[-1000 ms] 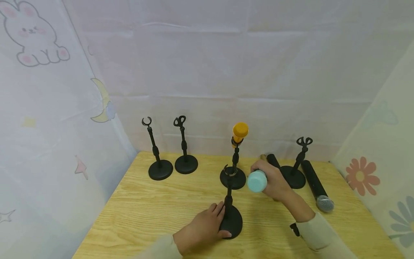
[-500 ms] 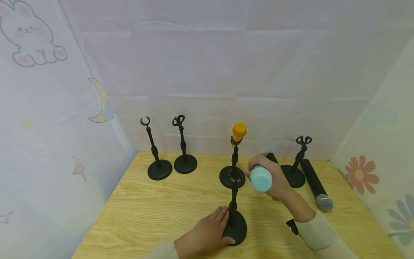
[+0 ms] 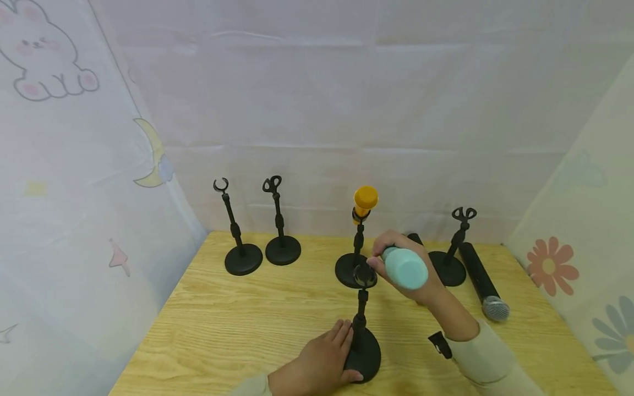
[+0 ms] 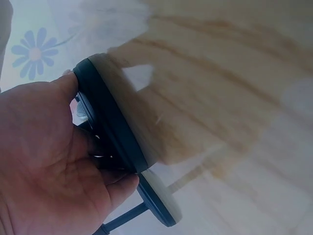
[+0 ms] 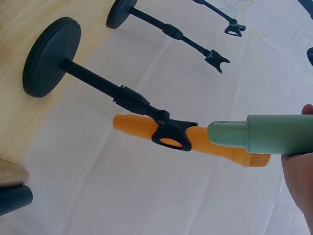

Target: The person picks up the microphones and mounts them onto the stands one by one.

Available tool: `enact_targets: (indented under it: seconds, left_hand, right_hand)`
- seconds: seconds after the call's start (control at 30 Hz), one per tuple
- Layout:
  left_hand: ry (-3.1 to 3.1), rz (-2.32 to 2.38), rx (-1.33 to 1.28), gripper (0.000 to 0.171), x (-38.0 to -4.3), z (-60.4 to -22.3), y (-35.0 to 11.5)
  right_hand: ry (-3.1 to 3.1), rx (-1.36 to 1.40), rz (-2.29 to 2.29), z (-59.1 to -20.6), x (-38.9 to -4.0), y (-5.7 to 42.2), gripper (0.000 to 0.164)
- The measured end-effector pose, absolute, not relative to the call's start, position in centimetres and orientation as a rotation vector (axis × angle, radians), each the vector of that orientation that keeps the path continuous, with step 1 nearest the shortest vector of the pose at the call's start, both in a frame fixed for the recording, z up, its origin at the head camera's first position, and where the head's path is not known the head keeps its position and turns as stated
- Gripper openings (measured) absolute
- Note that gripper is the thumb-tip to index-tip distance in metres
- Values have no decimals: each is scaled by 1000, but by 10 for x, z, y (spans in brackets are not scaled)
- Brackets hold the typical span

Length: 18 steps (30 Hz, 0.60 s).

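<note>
My left hand holds the round base of the nearest black microphone stand, thumb and fingers along its rim; the left wrist view shows the base between them. My right hand grips a mint-green microphone over the table, its broad head facing me. Its narrower tail shows in the right wrist view. The right fingertips are close beside the near stand's C-shaped clip, which has nothing in it. Behind it, an orange microphone sits in the clip of another stand.
Two stands with nothing in their clips, one outer and one inner, are at the back left. Another stand stands back right, beside a black microphone with a silver head. A second black cylinder lies partly behind my right hand.
My left hand and the near stand have shifted slightly right and towards me. The mint-green microphone has turned, its head moving right, while my right fingertips came closer to the clip.
</note>
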<state>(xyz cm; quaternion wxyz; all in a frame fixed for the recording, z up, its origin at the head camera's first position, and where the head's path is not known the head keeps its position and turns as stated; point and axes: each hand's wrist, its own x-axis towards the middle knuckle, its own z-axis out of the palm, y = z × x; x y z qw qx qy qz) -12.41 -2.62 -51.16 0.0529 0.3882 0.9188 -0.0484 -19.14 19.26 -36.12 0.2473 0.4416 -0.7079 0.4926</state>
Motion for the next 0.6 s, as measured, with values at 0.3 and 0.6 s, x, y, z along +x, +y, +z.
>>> enact_targets:
  seconds: [0.3,0.6]
  left_hand:
    - [2792,-158,1162,88,-121,-507,-24]
    - [2801,-229,1134,90,-118,-508,-17]
  right_hand:
    - [-1888,1241,1440,-356,-186,183,21]
    - [-1909,1293,1453,-353,-179,175,33]
